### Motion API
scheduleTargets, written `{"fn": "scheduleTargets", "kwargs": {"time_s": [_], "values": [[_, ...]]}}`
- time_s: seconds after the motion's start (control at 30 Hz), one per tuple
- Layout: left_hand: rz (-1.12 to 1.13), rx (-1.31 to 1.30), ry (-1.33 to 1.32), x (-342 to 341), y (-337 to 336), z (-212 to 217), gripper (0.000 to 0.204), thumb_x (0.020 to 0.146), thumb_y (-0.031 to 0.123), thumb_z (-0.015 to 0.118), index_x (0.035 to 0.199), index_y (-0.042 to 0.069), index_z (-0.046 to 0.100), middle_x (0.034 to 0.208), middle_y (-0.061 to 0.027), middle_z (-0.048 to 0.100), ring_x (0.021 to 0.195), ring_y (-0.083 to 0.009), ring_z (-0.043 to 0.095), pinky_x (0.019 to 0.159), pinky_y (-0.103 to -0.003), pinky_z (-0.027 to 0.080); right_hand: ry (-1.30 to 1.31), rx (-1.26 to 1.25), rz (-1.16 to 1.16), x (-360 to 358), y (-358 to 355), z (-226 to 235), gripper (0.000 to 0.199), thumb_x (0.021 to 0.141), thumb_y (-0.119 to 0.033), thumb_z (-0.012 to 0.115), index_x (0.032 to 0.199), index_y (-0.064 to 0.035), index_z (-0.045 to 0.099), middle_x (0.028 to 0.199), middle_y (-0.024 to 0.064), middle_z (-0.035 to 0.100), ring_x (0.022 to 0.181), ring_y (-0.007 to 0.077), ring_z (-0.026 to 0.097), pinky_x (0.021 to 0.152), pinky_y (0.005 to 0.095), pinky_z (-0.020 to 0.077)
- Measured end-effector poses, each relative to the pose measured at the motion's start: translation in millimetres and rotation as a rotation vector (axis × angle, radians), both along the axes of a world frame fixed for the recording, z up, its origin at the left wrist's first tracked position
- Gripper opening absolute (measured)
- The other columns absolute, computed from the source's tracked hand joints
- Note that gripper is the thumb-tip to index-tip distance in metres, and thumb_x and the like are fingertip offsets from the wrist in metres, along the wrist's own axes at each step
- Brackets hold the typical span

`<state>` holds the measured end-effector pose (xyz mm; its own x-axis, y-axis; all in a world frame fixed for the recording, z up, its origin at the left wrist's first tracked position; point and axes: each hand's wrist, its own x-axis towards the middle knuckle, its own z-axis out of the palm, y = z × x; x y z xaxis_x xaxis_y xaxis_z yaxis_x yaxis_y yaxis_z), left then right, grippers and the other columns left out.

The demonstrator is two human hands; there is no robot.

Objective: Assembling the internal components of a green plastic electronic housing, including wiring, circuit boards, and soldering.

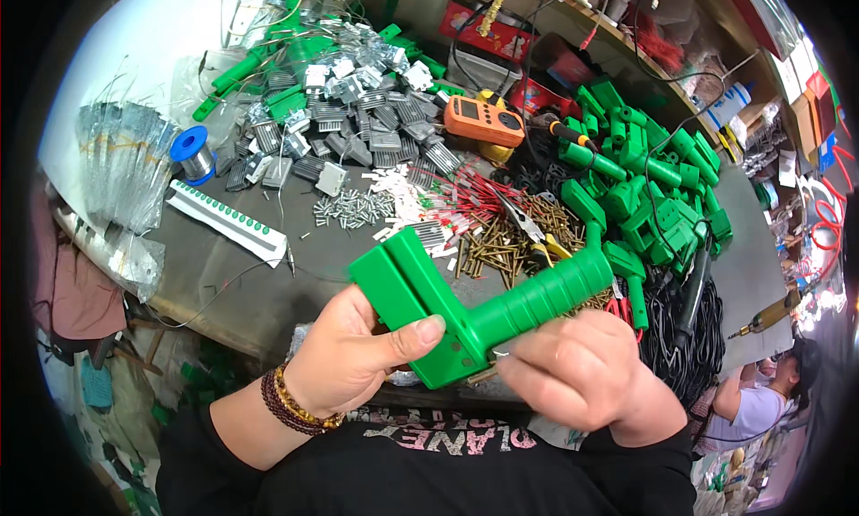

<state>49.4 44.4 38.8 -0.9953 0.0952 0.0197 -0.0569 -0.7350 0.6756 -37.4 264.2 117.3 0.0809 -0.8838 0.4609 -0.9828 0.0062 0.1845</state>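
My left hand (353,355) is closed around the block-shaped end of a green plastic tool housing (541,297), thumb pressed on its side. From that block a ribbed handle runs up to the right and ends in an angled green head. My right hand (577,368) is closed just below the handle, close to where it joins the block. A small pale tip shows at its fingertips; what they pinch is too small to name. Beyond the housing lie a pile of brass-coloured screws (501,246) and yellow-handled pliers (522,221).
Grey finned blocks (385,140), silver screws (344,210) and red-wired parts (456,194) cover the grey bench. An orange multimeter (483,120) stands behind. Green housings (662,212), black cables (684,328) and an electric screwdriver (769,313) are right; a solder spool (192,153) is left.
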Motion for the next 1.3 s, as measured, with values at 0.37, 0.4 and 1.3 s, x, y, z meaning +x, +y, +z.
{"fn": "scheduleTargets", "kwargs": {"time_s": [0.37, 0.4, 1.3], "values": [[-0.157, 0.302, 0.136, -6.5, -7.0, -14.1, 0.032, 0.097, 0.013, 0.067, 0.126, 0.007, 0.057, 0.115, -0.005, 0.066, 0.108, -0.0163, 0.064, 0.094, -0.036, 0.051, 0.195, 0.025, 0.201, -6.2, -38.1, 39.8, 0.009, 0.069, -0.018, 0.067, 0.077, -0.0181, 0.063, 0.08, -0.0065, 0.061, 0.087, 0.0115, 0.061, 0.082, 0.0319, 0.0456], [-0.143, 0.305, 0.133, -6.5, -4.9, -17.9, 0.029, 0.097, 0.013, 0.066, 0.125, 0.006, 0.059, 0.118, -0.0065, 0.066, 0.11, -0.0177, 0.063, 0.095, -0.037, 0.05, 0.176, 0.011, 0.212, -3.9, -39.8, 38.1, 0.012, 0.066, -0.019, 0.068, 0.077, -0.0174, 0.063, 0.08, -0.0053, 0.062, 0.089, 0.0138, 0.062, 0.085, 0.0338, 0.0469], [-0.019, -0.023, 0.201, -18.9, -2.8, -18.9, 0.031, 0.096, 0.011, 0.069, 0.125, 0.004, 0.061, 0.118, -0.0012, 0.066, 0.107, -0.01, 0.061, 0.093, -0.031, 0.052, 0.188, 0.14, -0.035, -22.9, -51.0, 48.5, 0.03, 0.083, -0.032, 0.07, 0.105, -0.0124, 0.072, 0.098, 0.0028, 0.072, 0.087, 0.0211, 0.066, 0.093, 0.0446, 0.0488]]}}
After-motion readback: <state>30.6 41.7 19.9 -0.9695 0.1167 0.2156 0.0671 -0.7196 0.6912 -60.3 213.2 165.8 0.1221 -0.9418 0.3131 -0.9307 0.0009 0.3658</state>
